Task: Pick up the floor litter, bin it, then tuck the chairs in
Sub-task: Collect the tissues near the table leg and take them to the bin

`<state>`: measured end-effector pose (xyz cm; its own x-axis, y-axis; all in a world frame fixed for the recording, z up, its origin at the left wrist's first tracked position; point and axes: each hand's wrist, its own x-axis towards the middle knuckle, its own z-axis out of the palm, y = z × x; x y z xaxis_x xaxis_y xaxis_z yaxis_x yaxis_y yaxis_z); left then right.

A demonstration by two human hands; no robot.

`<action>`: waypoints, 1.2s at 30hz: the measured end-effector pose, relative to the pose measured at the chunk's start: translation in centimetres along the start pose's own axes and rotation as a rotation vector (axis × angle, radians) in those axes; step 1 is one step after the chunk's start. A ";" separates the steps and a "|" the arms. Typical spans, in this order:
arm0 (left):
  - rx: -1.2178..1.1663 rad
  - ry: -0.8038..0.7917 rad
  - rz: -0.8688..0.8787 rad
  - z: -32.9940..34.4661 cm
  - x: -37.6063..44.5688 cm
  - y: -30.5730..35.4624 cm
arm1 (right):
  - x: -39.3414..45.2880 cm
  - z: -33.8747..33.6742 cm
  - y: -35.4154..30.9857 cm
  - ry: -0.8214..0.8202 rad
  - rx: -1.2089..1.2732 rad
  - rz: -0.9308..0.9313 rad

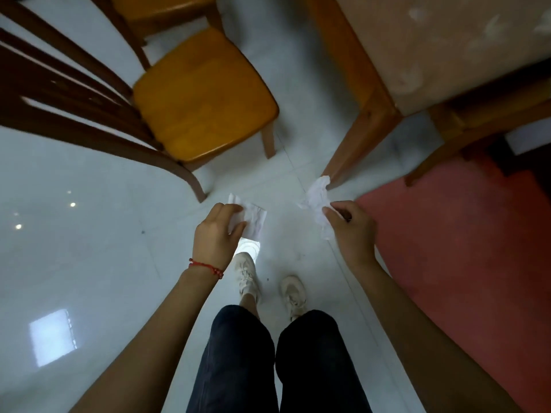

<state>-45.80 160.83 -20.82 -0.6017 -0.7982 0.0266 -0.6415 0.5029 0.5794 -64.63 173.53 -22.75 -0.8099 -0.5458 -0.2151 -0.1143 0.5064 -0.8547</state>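
Two crumpled white tissues are being carried above the tiled floor (89, 263), in front of the wooden chair (202, 96). The left hand (213, 236) is pinching the flatter tissue (253, 219), just beyond the chair's near front leg; the right hand (353, 231) is pinching the more crumpled tissue (316, 198), farther from the chair, beside the table leg (357, 135). Judged light, soft and tearable, each is best taken by a gathered fold. The chair is standing pulled away from the table (447, 40).
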 end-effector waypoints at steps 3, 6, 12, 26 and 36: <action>0.016 0.084 -0.052 -3.2 -2.2 -0.3 | -1.4 0.9 -2.9 -0.061 -0.025 -0.130; 0.032 0.176 -0.132 -6.1 -4.8 -0.7 | -2.9 2.0 -5.5 -0.153 -0.031 -0.233; 0.041 0.356 -0.340 -11.6 -10.9 -3.2 | -6.4 6.3 -10.3 -0.398 -0.048 -0.309; 0.046 0.585 -0.726 -25.3 -25.1 -20.2 | -21.5 27.3 -19.2 -0.676 -0.100 -0.383; 0.091 0.664 -0.817 -32.4 -27.7 -28.9 | -25.4 37.5 -25.1 -0.768 -0.114 -0.460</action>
<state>4.81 157.70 -11.87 0.3920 -0.9131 0.1121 -0.7839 -0.2677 0.5601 -19.64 149.63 -13.55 -0.0669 -0.9857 -0.1545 -0.4218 0.1683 -0.8910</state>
